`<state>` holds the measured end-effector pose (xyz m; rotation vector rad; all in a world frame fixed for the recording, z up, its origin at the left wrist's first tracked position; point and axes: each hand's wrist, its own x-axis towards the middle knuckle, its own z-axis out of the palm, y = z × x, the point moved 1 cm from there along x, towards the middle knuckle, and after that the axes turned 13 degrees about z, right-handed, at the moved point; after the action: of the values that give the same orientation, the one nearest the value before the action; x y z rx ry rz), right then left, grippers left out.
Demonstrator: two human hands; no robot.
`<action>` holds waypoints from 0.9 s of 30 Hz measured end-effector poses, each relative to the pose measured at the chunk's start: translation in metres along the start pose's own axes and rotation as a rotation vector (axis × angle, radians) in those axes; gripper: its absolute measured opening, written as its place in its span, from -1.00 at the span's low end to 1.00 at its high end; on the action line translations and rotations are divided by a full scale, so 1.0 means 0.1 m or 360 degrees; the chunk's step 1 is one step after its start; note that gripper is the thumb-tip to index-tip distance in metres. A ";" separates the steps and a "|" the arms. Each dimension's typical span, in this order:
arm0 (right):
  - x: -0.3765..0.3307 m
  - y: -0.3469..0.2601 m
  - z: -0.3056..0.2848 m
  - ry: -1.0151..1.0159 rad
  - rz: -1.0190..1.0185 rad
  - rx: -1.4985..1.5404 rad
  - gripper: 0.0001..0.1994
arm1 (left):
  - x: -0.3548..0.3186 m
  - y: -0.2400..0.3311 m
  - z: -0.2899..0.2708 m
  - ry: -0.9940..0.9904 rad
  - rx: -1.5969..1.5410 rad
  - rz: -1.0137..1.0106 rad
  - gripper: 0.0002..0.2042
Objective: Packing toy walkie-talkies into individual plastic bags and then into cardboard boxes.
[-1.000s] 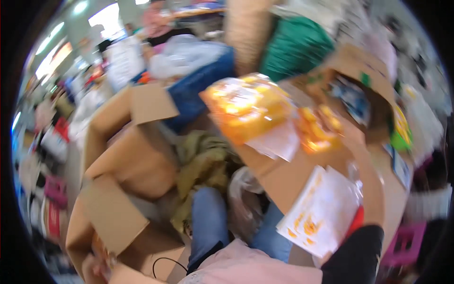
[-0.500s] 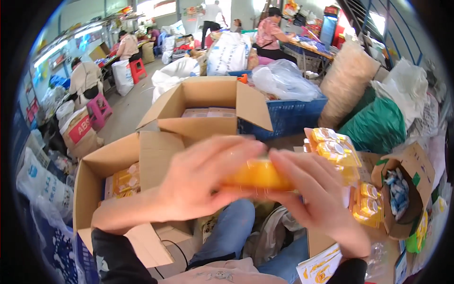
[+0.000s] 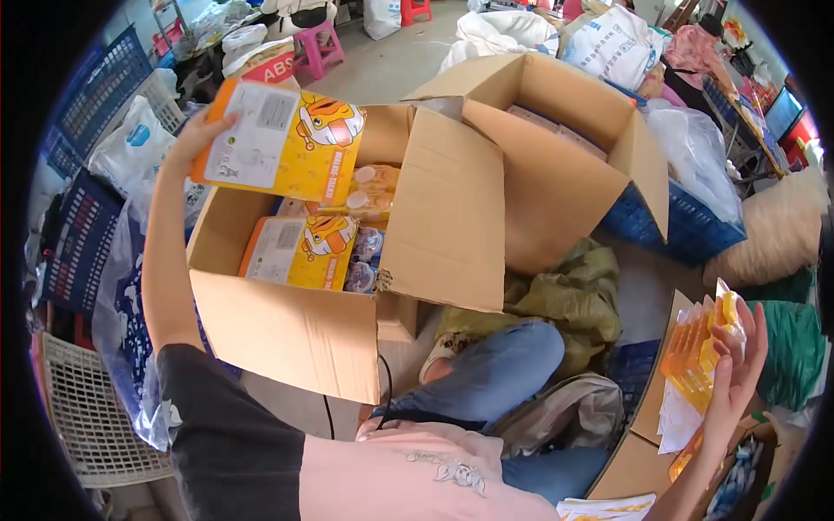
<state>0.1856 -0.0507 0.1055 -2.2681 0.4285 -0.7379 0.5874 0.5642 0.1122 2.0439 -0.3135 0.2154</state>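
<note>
My left hand (image 3: 193, 135) holds a flat yellow-and-orange packet (image 3: 278, 143) with a cartoon figure, above an open cardboard box (image 3: 295, 326) at my left. Inside the box lie another packet of the same kind (image 3: 295, 252) and clear packs with small round items (image 3: 369, 195). My right hand (image 3: 737, 369) is far to the right, fingers against a stack of orange transparent packs (image 3: 695, 356) standing on a cardboard surface (image 3: 656, 408). My knee in blue jeans (image 3: 495, 373) is between the two.
A second open cardboard box (image 3: 556, 130) stands behind the first. An olive cloth (image 3: 569, 291) lies by my leg. Blue crates (image 3: 686, 226), white sacks (image 3: 608, 43), a white basket (image 3: 87, 417) and a pink stool (image 3: 317, 48) surround me.
My hands were together on one orange pack in front of me. Now the left arm is stretched out over the left box with a packet and the right hand has gone to the right stack.
</note>
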 end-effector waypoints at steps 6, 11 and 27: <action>-0.06 -0.15 0.21 -0.0257 0.0180 -0.0262 -0.20 | 0.03 -0.93 1.11 -0.0039 0.1848 0.0406 -0.24; -0.26 -0.09 -0.27 -0.0283 0.0396 -0.0387 -0.20 | -0.12 -1.56 1.66 -0.1110 0.1797 0.0214 -0.14; -2.17 2.65 -1.89 0.0495 0.1262 -0.1273 -0.08 | 0.05 0.65 1.95 -0.1003 0.1321 0.0468 -0.56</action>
<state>-0.1244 -0.2283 -0.0545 -2.3212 1.9105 -0.5267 0.5762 0.3618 0.0758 2.8514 -1.0575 -0.1688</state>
